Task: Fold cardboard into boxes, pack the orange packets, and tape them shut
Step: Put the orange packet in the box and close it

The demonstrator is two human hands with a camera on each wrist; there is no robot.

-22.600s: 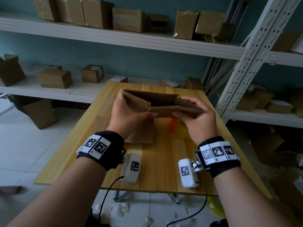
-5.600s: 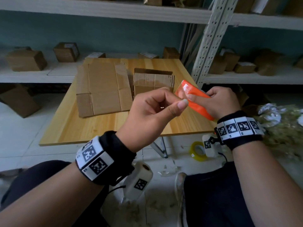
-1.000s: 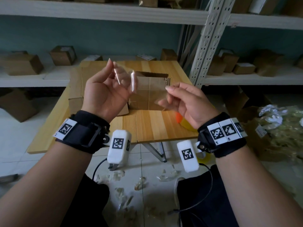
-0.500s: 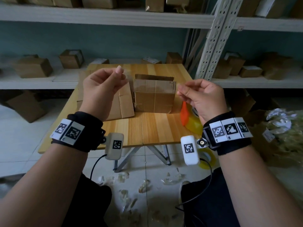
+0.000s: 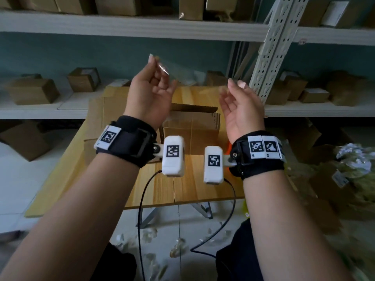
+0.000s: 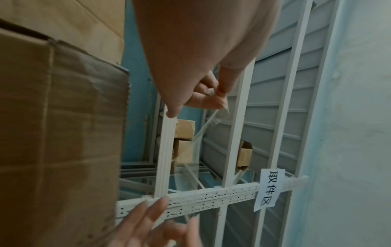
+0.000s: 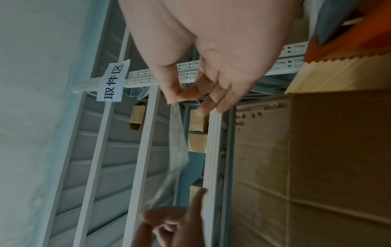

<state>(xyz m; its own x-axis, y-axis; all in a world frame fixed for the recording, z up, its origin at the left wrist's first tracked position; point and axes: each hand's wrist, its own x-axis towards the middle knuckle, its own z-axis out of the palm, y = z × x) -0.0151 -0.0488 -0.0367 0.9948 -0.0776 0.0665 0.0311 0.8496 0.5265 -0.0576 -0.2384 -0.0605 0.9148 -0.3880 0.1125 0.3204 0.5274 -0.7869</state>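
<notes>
Left hand: your left hand (image 5: 151, 94) was raised, palm toward you, above the near-left of the box; its grip was pinched on one end of a clear tape strip (image 5: 178, 73), thumb against fingertips (image 6: 208, 97).
Right hand: your right hand (image 5: 241, 106) was raised above the near-right of the box; the wrist view showed thumb and forefinger pinching the strip's other end (image 7: 177, 98), the remaining fingers loosely spread.
Tape strip: it hung stretched between your two grips, its long axis running left to right, the left end higher; in the head view it was nearly invisible.
Box: the folded cardboard box (image 5: 190, 128) stood on the counter (image 5: 182, 189), below and just beyond both hands, its top flaps not yet taped.
Key relation: the box lay down and forward from the strip; both hands looked about equally near it, so lowering the strip level across the top seam seemed the likely next move.
Orange packet: only a sliver of orange (image 5: 229, 146) showed beside the box's right side, behind your right wrist.
Flat cardboard: it lay on the counter left of the box (image 5: 95, 118).
Change: half a second before, your hands were lower and wider apart, flanking the box; now they had risen and closed in.
</notes>
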